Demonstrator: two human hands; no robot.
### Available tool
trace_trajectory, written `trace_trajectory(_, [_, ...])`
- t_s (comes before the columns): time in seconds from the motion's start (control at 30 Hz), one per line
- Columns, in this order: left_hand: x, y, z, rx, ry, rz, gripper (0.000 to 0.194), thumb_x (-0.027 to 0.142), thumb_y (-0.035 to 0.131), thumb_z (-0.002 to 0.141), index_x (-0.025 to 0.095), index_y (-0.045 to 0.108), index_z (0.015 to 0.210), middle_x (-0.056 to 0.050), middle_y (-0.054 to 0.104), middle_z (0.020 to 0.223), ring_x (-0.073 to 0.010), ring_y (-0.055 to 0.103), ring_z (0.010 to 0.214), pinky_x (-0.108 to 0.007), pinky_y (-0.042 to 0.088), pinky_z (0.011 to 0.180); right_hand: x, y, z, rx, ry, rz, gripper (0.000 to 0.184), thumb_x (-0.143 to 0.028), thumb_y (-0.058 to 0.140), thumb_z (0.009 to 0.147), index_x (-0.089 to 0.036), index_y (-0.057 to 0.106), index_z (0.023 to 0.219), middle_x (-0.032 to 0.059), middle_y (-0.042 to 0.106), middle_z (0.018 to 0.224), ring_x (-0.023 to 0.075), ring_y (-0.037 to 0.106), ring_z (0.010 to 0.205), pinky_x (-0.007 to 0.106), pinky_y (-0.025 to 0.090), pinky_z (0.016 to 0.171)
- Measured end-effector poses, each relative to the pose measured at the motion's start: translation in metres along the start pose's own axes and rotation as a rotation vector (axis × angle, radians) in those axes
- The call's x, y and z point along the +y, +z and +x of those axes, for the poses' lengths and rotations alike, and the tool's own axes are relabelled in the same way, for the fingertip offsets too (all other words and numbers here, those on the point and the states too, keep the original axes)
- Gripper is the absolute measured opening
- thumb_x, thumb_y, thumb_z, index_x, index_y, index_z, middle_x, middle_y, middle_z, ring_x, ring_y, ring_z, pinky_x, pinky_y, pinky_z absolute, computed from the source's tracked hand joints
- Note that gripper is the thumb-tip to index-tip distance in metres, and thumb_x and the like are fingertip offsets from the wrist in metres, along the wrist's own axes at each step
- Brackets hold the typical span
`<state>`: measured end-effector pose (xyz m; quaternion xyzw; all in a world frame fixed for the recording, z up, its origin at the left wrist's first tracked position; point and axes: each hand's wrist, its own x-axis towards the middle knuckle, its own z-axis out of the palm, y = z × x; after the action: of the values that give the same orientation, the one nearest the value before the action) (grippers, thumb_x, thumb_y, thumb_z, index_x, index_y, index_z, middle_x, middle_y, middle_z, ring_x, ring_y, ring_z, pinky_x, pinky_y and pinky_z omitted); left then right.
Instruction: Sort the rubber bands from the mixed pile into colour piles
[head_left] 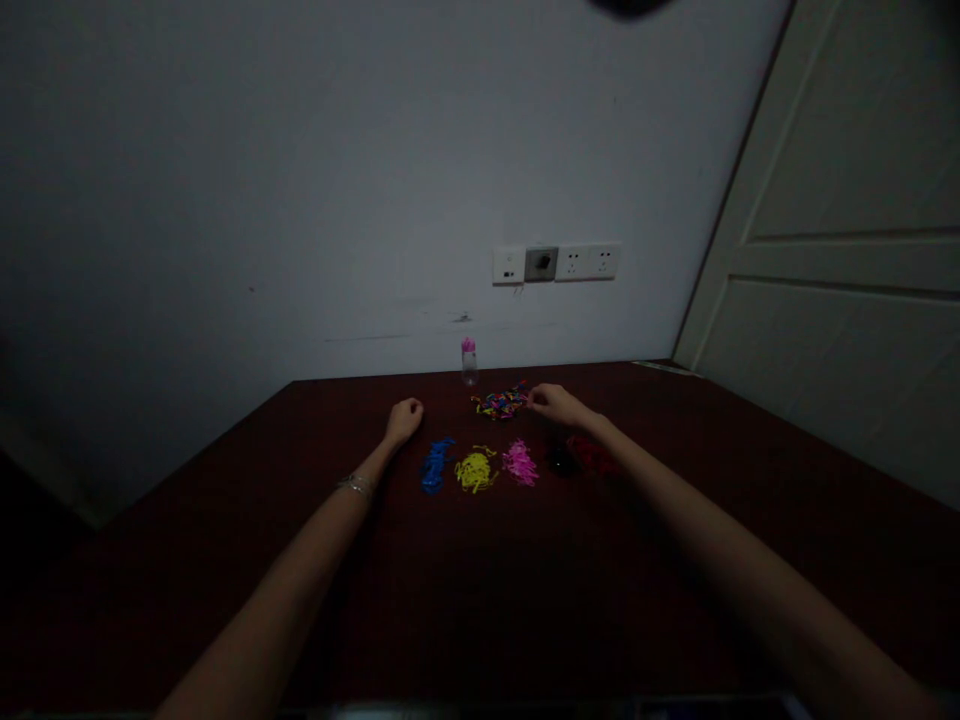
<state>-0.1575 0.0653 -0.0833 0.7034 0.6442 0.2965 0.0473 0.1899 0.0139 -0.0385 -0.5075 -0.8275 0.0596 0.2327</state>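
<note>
My left hand [406, 418] rests curled on the table, left of the sorted piles, its fingers closed with nothing visible in them. Fingertips pinched, my right hand [553, 400] is at the right edge of a mixed pile [500, 403] of small thin coloured strips, perhaps rubber bands. What it pinches is too small to make out. Nearer to me lie a blue pile [435, 467], a yellow pile [475, 470] and a pink pile [520, 463]. A black pile [559, 460] and a dark red pile [592, 455] sit beside my right forearm, which partly covers the red one.
A clear bottle [469, 370] with a pink top stands behind the mixed pile, close to the wall. The dark red-brown table [465, 600] meets the wall, which carries a row of sockets [556, 264]. At the right is a pale panelled door [840, 250]. The light is dim.
</note>
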Motion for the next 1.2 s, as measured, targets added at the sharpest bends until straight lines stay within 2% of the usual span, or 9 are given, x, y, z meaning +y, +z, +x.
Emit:
trace_trajectory(0.17, [0.001, -0.002, -0.001, 0.001, -0.008, 0.009, 0.029, 0.021, 0.042, 0.081, 0.014, 0.067, 0.093, -0.008, 0.067, 0.098, -0.0182, 0.060, 0.091, -0.025, 0.043, 0.084, -0.012, -0.007, -0.017, 0.012, -0.051, 0.119, 0.015, -0.027, 0.052, 0.076, -0.016, 0.063, 0.076, 0.0049, 0.063, 0.079, 0.0151, 0.056, 0.072, 0.025, 0.041, 0.067])
trace_trajectory(0.33, [0.002, -0.002, -0.002, 0.005, 0.011, 0.005, 0.028, 0.020, 0.043, 0.080, 0.014, 0.067, 0.093, -0.008, 0.067, 0.097, -0.0182, 0.060, 0.091, -0.025, 0.042, 0.084, 0.018, -0.014, -0.047, 0.070, 0.059, 0.255, 0.018, -0.032, 0.052, 0.075, -0.016, 0.061, 0.076, 0.0040, 0.063, 0.076, 0.0142, 0.056, 0.068, 0.025, 0.042, 0.062])
trace_trajectory(0.43, [0.002, -0.002, -0.002, 0.007, 0.025, 0.009, 0.028, 0.019, 0.043, 0.079, 0.014, 0.067, 0.093, -0.008, 0.067, 0.097, -0.0182, 0.060, 0.091, -0.025, 0.043, 0.084, 0.039, -0.019, -0.068, 0.061, 0.151, 0.285, 0.022, -0.036, 0.052, 0.075, -0.016, 0.060, 0.077, 0.0032, 0.062, 0.071, 0.0133, 0.054, 0.062, 0.023, 0.041, 0.056])
trace_trajectory(0.63, [-0.001, 0.000, -0.001, 0.005, 0.034, 0.033, 0.029, 0.020, 0.043, 0.078, 0.014, 0.066, 0.094, -0.008, 0.067, 0.098, -0.0190, 0.060, 0.091, -0.026, 0.043, 0.084, 0.051, -0.029, -0.093, -0.026, 0.142, 0.252, 0.024, -0.038, 0.053, 0.075, -0.016, 0.061, 0.078, 0.0050, 0.063, 0.077, 0.0145, 0.056, 0.066, 0.026, 0.044, 0.061])
trace_trajectory(0.73, [-0.001, 0.001, -0.001, -0.004, 0.047, 0.042, 0.028, 0.019, 0.043, 0.078, 0.014, 0.066, 0.094, -0.008, 0.067, 0.098, -0.0183, 0.060, 0.092, -0.025, 0.043, 0.085, 0.050, -0.030, -0.095, -0.058, 0.135, 0.227, 0.024, -0.038, 0.053, 0.074, -0.016, 0.062, 0.079, 0.0055, 0.064, 0.080, 0.0158, 0.057, 0.070, 0.028, 0.045, 0.066])
trace_trajectory(0.83, [-0.002, 0.001, 0.000, -0.007, 0.044, 0.049, 0.028, 0.019, 0.043, 0.078, 0.014, 0.066, 0.094, -0.008, 0.067, 0.098, -0.0184, 0.060, 0.093, -0.025, 0.043, 0.086, 0.049, -0.027, -0.093, -0.031, 0.125, 0.200, 0.023, -0.035, 0.054, 0.074, -0.017, 0.064, 0.084, 0.0070, 0.065, 0.088, 0.0178, 0.059, 0.079, 0.031, 0.046, 0.074])
trace_trajectory(0.97, [-0.002, 0.001, 0.001, -0.009, 0.039, 0.047, 0.029, 0.019, 0.043, 0.078, 0.014, 0.066, 0.094, -0.008, 0.066, 0.100, -0.0186, 0.060, 0.094, -0.026, 0.042, 0.087, 0.046, -0.023, -0.087, -0.011, 0.031, 0.157, 0.025, -0.028, 0.051, 0.075, -0.017, 0.065, 0.092, 0.0079, 0.063, 0.097, 0.0187, 0.058, 0.088, 0.032, 0.044, 0.082])
trace_trajectory(1.2, [0.000, -0.001, -0.001, -0.025, 0.030, 0.047, 0.029, 0.018, 0.043, 0.078, 0.014, 0.066, 0.096, -0.008, 0.066, 0.100, -0.0179, 0.059, 0.094, -0.025, 0.042, 0.086, 0.037, -0.017, -0.077, -0.097, -0.083, 0.075, 0.025, -0.018, 0.045, 0.073, -0.018, 0.069, 0.082, 0.0065, 0.063, 0.090, 0.0177, 0.058, 0.087, 0.030, 0.042, 0.085])
